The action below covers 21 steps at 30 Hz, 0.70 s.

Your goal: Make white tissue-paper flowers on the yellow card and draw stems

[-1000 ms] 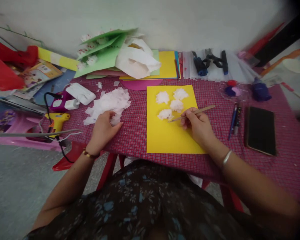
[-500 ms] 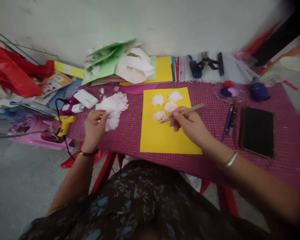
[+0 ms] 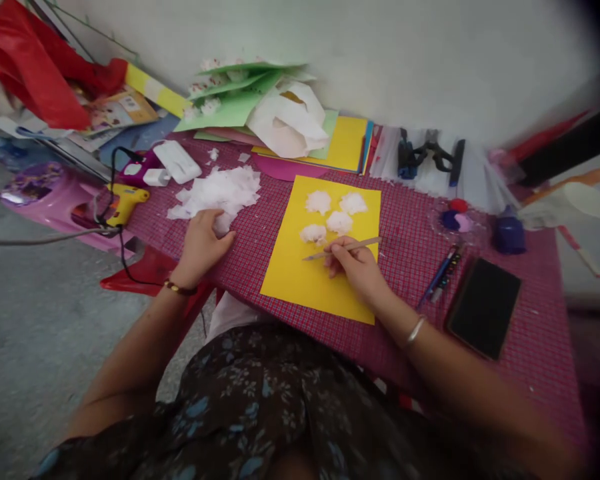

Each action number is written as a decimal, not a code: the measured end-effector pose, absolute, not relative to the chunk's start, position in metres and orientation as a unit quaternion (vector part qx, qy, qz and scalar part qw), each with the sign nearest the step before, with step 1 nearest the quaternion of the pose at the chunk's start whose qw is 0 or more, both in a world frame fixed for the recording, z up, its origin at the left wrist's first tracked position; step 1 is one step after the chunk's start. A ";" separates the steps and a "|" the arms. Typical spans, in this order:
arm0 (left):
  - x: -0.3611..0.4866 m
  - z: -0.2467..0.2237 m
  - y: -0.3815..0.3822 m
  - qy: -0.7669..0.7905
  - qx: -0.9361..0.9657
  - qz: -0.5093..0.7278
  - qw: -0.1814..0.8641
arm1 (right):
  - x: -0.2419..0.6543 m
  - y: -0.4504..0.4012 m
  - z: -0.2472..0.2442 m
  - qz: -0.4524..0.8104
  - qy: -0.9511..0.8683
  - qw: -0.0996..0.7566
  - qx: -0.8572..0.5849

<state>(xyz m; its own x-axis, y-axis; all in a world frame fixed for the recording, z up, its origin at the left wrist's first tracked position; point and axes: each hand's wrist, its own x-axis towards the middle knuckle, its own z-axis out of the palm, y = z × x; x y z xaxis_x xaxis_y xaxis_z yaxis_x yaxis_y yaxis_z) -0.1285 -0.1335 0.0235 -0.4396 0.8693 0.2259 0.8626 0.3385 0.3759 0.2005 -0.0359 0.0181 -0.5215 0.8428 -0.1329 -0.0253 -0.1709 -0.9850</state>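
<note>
In my right hand point(image 3: 354, 268) is a pencil point(image 3: 365, 243), its tip pointing left just above the yellow sheet point(image 3: 305, 287). Several white crumpled-paper tufts point(image 3: 339, 222) sit on the upper part of that sheet, just beyond the pencil tip. My left hand point(image 3: 203, 245) rests at the near edge of a pile of small white paper pieces point(image 3: 225, 189), thumb spread away from the fingers. The fingertips touch the pile and are partly hidden, and nothing shows held between thumb and fingers.
A yellow glue gun point(image 3: 125, 203) and a white adapter point(image 3: 177, 161) lie at the left. Green sheets point(image 3: 235, 110) and coloured paper point(image 3: 347, 143) are stacked by the wall. Scissors point(image 3: 433, 153), pens point(image 3: 437, 277), a dish of pompoms point(image 3: 457, 220) and a black notebook point(image 3: 485, 307) are right.
My left hand has opened from a pinch and reached onto the paper pile. My right hand has drawn the pencil slightly nearer, away from the tufts. The camera view has tilted.
</note>
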 end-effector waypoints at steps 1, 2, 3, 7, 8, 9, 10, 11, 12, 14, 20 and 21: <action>-0.131 0.025 -0.130 0.820 0.530 0.216 0.013 | 0.202 -0.036 0.017 0.672 -0.552 0.326 -0.370; -0.133 0.027 -0.127 0.822 0.529 0.207 0.019 | 0.204 -0.036 0.017 0.673 -0.547 0.327 -0.375; -0.136 0.030 -0.123 0.824 0.529 0.202 0.028 | 0.207 -0.035 0.017 0.674 -0.540 0.330 -0.380; -0.149 0.039 -0.118 0.811 0.541 0.208 0.078 | 0.213 -0.037 0.015 0.673 -0.499 0.353 -0.415; -0.153 0.039 -0.120 0.800 0.555 0.209 0.088 | 0.213 -0.037 0.015 0.667 -0.486 0.367 -0.429; -0.157 0.039 -0.121 0.785 0.575 0.210 0.097 | 0.212 -0.039 0.015 0.657 -0.472 0.385 -0.444; -0.162 0.038 -0.124 0.767 0.596 0.214 0.106 | 0.210 -0.040 0.015 0.641 -0.461 0.406 -0.461; -0.166 0.036 -0.126 0.748 0.616 0.218 0.116 | 0.207 -0.042 0.015 0.619 -0.454 0.428 -0.477; -0.170 0.034 -0.128 0.731 0.632 0.224 0.123 | 0.204 -0.044 0.015 0.594 -0.450 0.449 -0.493; -0.177 0.030 -0.131 0.710 0.652 0.231 0.132 | 0.197 -0.049 0.015 0.541 -0.455 0.480 -0.520; -0.182 0.029 -0.132 0.686 0.694 0.180 0.125 | 0.187 -0.055 0.014 0.486 -0.461 0.501 -0.548; -0.182 0.029 -0.131 0.682 0.701 0.171 0.120 | 0.187 -0.055 0.014 0.493 -0.454 0.505 -0.544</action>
